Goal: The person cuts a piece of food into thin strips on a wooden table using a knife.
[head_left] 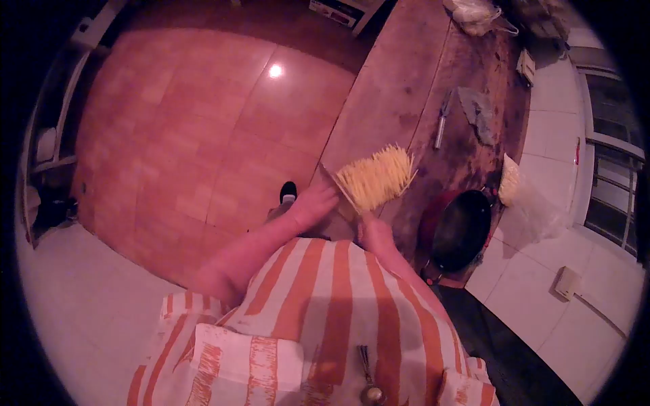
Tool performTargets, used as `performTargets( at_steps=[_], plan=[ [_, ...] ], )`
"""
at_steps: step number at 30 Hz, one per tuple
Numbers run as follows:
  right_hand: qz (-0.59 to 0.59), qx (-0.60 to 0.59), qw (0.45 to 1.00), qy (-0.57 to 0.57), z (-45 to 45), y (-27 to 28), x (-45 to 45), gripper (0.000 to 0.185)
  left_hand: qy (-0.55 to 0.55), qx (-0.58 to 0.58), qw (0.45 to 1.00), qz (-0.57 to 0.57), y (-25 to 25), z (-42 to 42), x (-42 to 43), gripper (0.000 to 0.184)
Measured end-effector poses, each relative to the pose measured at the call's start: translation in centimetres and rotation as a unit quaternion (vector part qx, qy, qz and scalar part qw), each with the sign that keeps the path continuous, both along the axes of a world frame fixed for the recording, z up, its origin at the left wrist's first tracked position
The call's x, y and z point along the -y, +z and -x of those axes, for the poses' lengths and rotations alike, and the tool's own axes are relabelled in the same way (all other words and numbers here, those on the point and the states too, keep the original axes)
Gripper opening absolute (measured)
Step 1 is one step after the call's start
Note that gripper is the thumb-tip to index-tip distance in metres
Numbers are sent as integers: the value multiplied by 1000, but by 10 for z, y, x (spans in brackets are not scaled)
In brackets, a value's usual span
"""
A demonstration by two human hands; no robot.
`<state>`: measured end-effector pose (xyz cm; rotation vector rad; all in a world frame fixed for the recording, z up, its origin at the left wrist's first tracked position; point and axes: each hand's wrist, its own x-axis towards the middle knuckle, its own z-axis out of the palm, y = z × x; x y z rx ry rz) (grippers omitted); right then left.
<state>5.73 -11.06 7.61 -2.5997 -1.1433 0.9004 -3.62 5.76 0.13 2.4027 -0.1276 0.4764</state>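
A brush-like object with a dense tuft of pale yellow bristles (pixel 376 177) is held in front of my body at the edge of the wooden table. Its thin, flat backing faces left. My left hand (pixel 318 203) is closed around the left side of this backing. Near its lower end, my right hand (pixel 374 232) is closed on it too, with the fingers partly hidden. The bristles point up and to the right, over the tabletop.
On the wooden table (pixel 406 64) lie a knife-like tool (pixel 441 125), a grey cloth (pixel 477 114) and a plastic bag (pixel 472 15). A dark pan (pixel 462 230) stands at the right, beside a bag of yellowish pieces (pixel 509 181). Tiled floor (pixel 176 128) spreads at the left.
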Motion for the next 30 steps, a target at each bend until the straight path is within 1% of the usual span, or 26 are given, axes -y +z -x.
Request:
performTargets(
  at_steps=[1, 3, 5, 6, 7, 8, 9, 10, 11, 13, 15, 17, 20, 22, 23, 25, 26, 27, 28, 29, 30],
  plan=[
    [-46, 7, 999, 5, 0, -8, 0, 11, 3, 9, 1000, 0, -3, 0, 1, 19],
    [-47, 9, 999, -4, 0, -19, 1, 12, 8, 17, 1000, -1, -7, 1, 1, 19],
    [-45, 10, 999, -17, 4, -23, 5, 13, 0, -67, 998, 8, -10, 5, 5, 19],
    [-80, 29, 995, -44, 6, -20, 5, 12, 0, -66, 998, 7, -9, 4, 6, 19],
    [-118, 47, 990, -68, 5, -21, 2, 11, -3, -33, 999, -2, -10, 1, 2, 26],
    [-119, 45, 990, -67, 5, -20, 0, 11, -6, -3, 1000, -10, -10, 2, -1, 33],
    [-129, 33, 990, -49, 3, -9, 0, 12, -7, -5, 1000, -8, -6, 4, -1, 33],
    [-136, 25, 990, -32, 1, 3, 2, 13, 8, 13, 1000, 4, 2, 3, -1, 28],
    [-133, 29, 990, -34, 0, 12, 2, 13, 23, 34, 999, 15, 6, -1, 0, 23],
    [-18, 19, 1000, 7, -1, 23, -1, 13, 23, 38, 999, 2, -2, 1, 0, 24],
    [2, 3, 1000, -1, 2, 26, 0, 13, 27, 35, 999, -8, -5, 3, 0, 25],
    [23, -12, 1000, -12, 3, 26, 2, 13, 13, 20, 1000, 13, -5, 1, 0, 24],
    [47, -16, 999, -18, 3, 13, 0, 13, 13, 14, 1000, 11, -6, 2, -1, 23],
    [-11, -2, 1000, -20, 3, -2, 0, 13, 12, 4, 1000, 7, -6, 3, 0, 22],
    [-13, -2, 1000, -18, 2, -11, 2, 13, 12, -7, 1000, 3, -7, 4, -1, 22],
    [-74, -14, 996, -38, 4, -22, 9, 16, 18, -19, 1000, 12, 0, 4, -1, 21],
    [-72, -14, 997, -40, 6, -24, 16, 16, 22, -28, 999, 22, 4, 4, 2, 20],
    [-109, -4, 993, -54, 5, -22, 15, 15, 22, -25, 999, 21, 3, 0, 2, 20],
    [-147, 2, 987, -64, 4, -23, 10, 15, 23, 12, 1000, 11, -2, -2, 0, 20],
    [-150, -1, 987, -63, 5, -22, 8, 15, 23, 44, 999, 2, -4, 0, -2, 21],
    [-116, -3, 992, -53, 4, -8, 4, 15, 23, 43, 999, 4, -5, 4, -1, 21]
  ],
)
